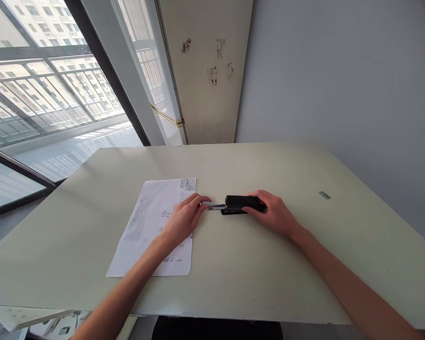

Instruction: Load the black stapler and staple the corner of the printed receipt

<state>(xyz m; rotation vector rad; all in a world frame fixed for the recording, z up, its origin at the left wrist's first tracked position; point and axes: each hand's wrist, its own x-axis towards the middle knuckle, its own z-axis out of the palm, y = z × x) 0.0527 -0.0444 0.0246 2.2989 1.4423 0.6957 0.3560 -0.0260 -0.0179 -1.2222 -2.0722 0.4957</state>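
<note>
A black stapler (235, 202) lies on the table with its metal staple tray (216, 207) slid out toward the left. My right hand (271, 210) is closed around the stapler's rear end, fingers over the top and thumb along the near side. At the tray's tip, my left hand (189, 212) pinches a small pale grey piece that looks like a strip of staples (206, 203). Beneath the left hand and forearm lies a printed sheet of paper (138, 236), partly covered by them. Whether more sheets lie under it, I cannot tell.
Another grey strip of staples (324, 194) lies on the right part of the pale table (262, 269). A plain wall (340, 71) borders the right side. Glass windows (56, 85) stand at the left, and a stained panel (205, 94) behind the table.
</note>
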